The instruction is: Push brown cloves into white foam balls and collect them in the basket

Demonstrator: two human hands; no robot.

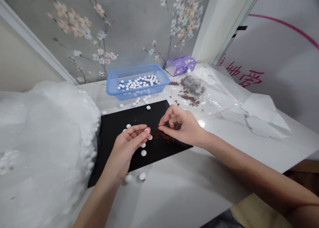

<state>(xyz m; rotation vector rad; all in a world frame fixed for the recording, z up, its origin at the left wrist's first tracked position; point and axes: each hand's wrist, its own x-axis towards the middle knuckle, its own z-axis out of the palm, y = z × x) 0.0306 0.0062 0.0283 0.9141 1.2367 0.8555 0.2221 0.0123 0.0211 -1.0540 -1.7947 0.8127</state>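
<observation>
Over the black mat [112, 158], my left hand [129, 140] is closed, with a small white ball [147, 130] between thumb and fingertips. My right hand [180, 125] pinches a tiny reddish-brown piece [159, 126] between thumb and forefinger. Just under those fingertips lies a pile of small reddish-brown pieces [165, 136] on the mat, partly hidden by the hand. Loose white balls [144, 153] lie around my left hand. One white ball [142, 176] on the table in front of the mat has brown bits sticking out beneath it.
A blue plastic basket [112, 88] with many white balls stands behind the mat. A big translucent bag [50, 138] of white balls fills the left side. At the back right are a purple tissue pack [181, 66] and a clear plastic bag [216, 95] with brown pieces.
</observation>
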